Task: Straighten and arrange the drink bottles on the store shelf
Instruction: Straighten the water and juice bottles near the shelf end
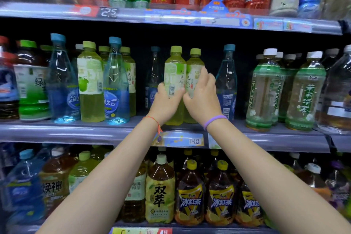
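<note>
Middle shelf (76, 131), centre gap: my left hand (167, 100) is wrapped round the lower body of the left yellow-green bottle (174, 74), fingers curled on its label side. My right hand (202, 97) grips the right yellow-green bottle (194, 66), fingers curled over the label front, thumb near the seam between the two. Both bottles stand upright, touching each other, near the front edge just above the price tag (193, 141).

Blue bottle (227, 81) sits just right of my right hand, another blue bottle (153, 74) further back on the left, half hidden behind my left hand.

Step as I read it: squaring this pair up and facing them. To do it well I'd keep the grip low so they don't tip, turn each one so the label faces out, and slide rather than lift so the bases stay flat on the shelf. Keep them lined with the front lip, matching the row of like bottles (91, 81) on the left. Watch my right knuckles near that blue bottle, easy to knock. The frame is a bit blurred, so I can't tell how far the labels are off
</note>
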Demonstrator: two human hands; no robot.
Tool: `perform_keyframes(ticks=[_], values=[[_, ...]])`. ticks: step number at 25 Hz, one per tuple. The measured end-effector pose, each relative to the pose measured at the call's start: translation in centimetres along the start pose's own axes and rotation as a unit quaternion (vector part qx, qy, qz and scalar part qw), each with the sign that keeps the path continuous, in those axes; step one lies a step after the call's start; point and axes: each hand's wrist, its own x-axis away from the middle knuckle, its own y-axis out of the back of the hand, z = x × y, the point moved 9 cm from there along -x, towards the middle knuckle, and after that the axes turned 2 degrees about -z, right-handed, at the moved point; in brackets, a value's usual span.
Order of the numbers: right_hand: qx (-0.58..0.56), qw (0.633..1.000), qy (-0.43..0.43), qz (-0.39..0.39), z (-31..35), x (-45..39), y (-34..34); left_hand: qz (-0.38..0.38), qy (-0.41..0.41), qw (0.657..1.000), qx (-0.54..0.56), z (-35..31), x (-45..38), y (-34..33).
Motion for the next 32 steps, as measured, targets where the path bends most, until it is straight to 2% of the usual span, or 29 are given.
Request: perform_keyframes(ticks=[2, 3, 5, 6, 7, 10, 15, 16, 17, 19, 20, 21, 24, 27, 29, 32], values=[[0.002, 1.000, 0.007, -0.014, 0.4, 0.2, -0.5, 0.017, -0.039, 0.998, -0.036, -0.5, 0.4, 0.6], [-0.004, 1.000, 0.001, -0.017, 0.4, 0.3, -0.8, -0.015, -0.091, 0.992, -0.084, -1.0, 0.6, 1.9], [-0.041, 0.998, -0.037, -0.016, 0.4, 0.8, -1.5, -0.125, -0.186, 0.960, -0.170, -1.4, 1.1, 5.3], [-0.055, 0.996, -0.063, -0.013, 0.3, 1.1, -1.9, -0.154, -0.194, 0.949, -0.194, -1.1, 1.3, 6.5], [-0.049, 0.995, -0.083, -0.011, 0.3, 1.5, -2.5, -0.147, -0.173, 0.952, -0.205, -0.4, 1.1, 7.0], [0.020, 0.993, -0.114, 0.005, 0.3, 2.7, -4.0, -0.046, -0.089, 0.965, -0.244, 1.7, 1.1, 5.3], [0.070, 0.981, -0.173, 0.059, -1.0, 2.0, -4.2, 0.026, -0.097, 0.971, -0.218, 1.5, 1.6, 3.3], [0.074, 0.979, -0.180, 0.061, -1.2, 1.8, -4.4, 0.016, -0.122, 0.967, -0.225, 0.9, 2.0, 3.7], [0.074, 0.978, -0.187, 0.061, -1.3, 1.5, -4.5, -0.032, -0.173, 0.953, -0.245, -0.2, 2.5, 4.6], [0.068, 0.974, -0.207, 0.062, -1.6, 1.1, -5.0, -0.203, -0.271, 0.890, -0.306, -1.8, 3.9, 7.9], [0.065, 0.971, -0.218, 0.067, -1.9, 0.9, -5.3, -0.272, -0.279, 0.864, -0.318, -1.7, 4.6, 9.5], [0.066, 0.969, -0.228, 0.074, -2.1, 0.7, -5.5, -0.311, -0.263, 0.857, -0.315, -1.2, 4.8, 10.9], [0.096, 0.966, -0.224, 0.086, -1.9, 0.7, -5.7, -0.299, -0.171, 0.892, -0.294, 1.3, 3.8, 12.3], [0.145, 0.980, -0.135, 0.002, 0.5, 0.8, -4.4, -0.278, -0.126, 0.905, -0.297, 2.0, 3.3, 11.8], [0.078, 0.995, -0.066, -0.013, 2.8, 1.0, -4.2, -0.262, -0.124, 0.915, -0.281, 1.9, 2.9, 11.8], [-0.069, 0.995, -0.025, 0.073, 5.7, 1.9, -5.5, -0.207, -0.100, 0.950, -0.212, 2.4, 2.2, 11.0]])
